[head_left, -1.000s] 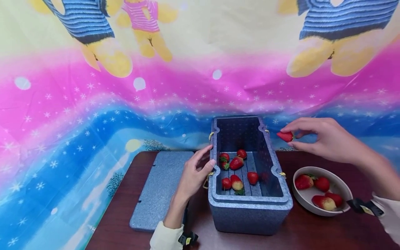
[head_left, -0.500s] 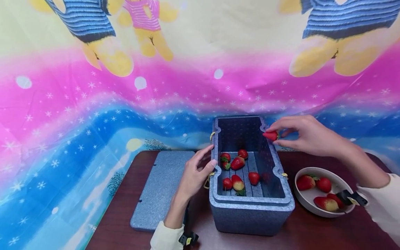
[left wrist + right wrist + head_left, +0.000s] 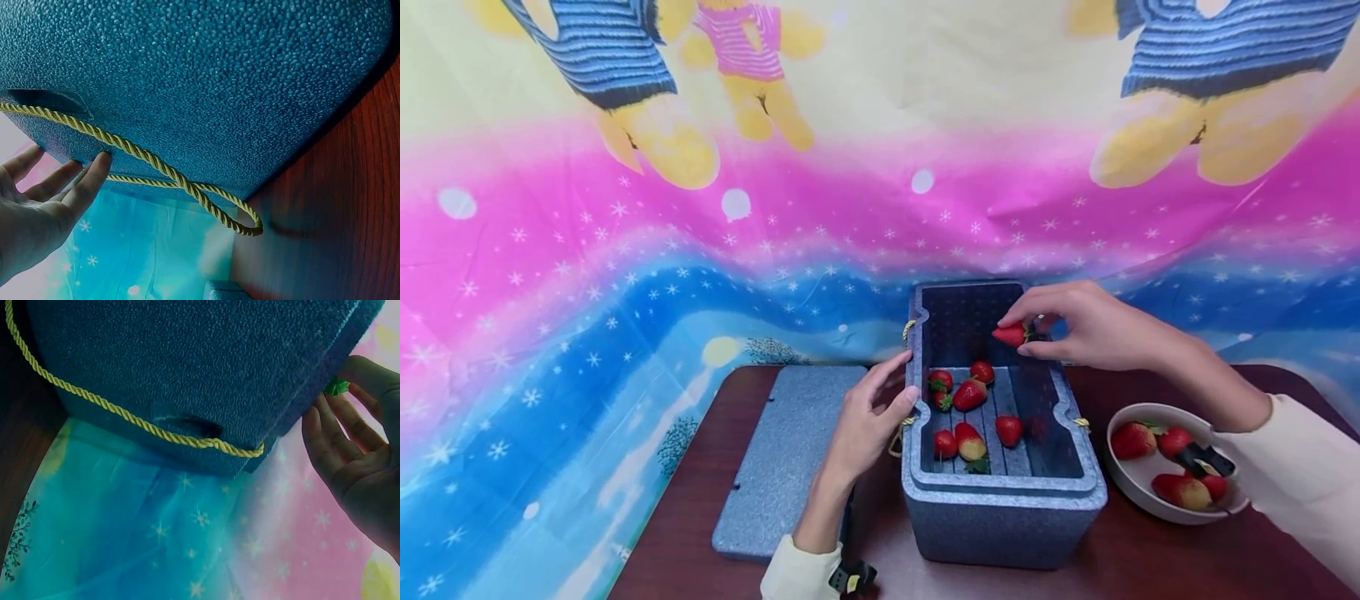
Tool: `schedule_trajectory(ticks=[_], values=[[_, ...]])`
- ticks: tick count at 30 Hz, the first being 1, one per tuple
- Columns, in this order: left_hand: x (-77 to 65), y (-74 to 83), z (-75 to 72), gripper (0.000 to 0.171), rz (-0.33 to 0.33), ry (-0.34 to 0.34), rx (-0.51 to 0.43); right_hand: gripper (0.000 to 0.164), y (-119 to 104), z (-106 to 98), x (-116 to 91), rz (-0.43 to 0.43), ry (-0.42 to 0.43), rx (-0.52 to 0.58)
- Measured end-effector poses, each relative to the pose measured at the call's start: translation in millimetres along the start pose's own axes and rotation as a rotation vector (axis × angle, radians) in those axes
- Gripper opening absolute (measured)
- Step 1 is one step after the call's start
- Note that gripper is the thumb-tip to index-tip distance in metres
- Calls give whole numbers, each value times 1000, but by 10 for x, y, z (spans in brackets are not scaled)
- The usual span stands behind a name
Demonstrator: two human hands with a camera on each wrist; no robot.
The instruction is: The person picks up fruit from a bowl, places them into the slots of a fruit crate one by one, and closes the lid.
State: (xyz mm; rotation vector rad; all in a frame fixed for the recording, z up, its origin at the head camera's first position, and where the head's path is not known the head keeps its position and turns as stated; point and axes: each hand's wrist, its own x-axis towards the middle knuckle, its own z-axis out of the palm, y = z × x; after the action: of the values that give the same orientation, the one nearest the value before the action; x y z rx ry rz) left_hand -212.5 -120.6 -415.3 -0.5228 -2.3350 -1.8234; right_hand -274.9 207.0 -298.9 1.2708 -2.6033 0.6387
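A red strawberry is pinched between the thumb and fingers of my right hand, over the far right part of the grey foam box. Its green leafy top peeks out by the fingers in the right wrist view. My left hand rests its fingertips against the box's left outer wall, near the rim; in the left wrist view those fingers touch the speckled side beside a yellow twisted rope. Several strawberries lie on the grooved floor inside the box.
Right of the box stands a round cream bowl with several strawberries, partly covered by my right sleeve and wrist strap. The flat grey lid lies on the dark wooden table at left. A printed cloth hangs behind.
My right hand has moved left with the strawberry, from above the bowl side to over the box opening. The left hand has stayed at the box wall.
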Motion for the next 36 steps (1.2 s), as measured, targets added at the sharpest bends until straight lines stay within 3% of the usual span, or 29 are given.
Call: schedule_trajectory(ticks=[15, 26, 36], values=[[-3, -9, -5, 53, 5, 2, -12, 35, -23, 330, 423, -22, -182, 94], [-2, -18, -4, 53, 11, -2, -11, 31, -116, 546, 596, -45, -310, 146], [3, -20, -2, 52, 13, -5, -11, 32, -152, 684, 700, -66, -403, 126]])
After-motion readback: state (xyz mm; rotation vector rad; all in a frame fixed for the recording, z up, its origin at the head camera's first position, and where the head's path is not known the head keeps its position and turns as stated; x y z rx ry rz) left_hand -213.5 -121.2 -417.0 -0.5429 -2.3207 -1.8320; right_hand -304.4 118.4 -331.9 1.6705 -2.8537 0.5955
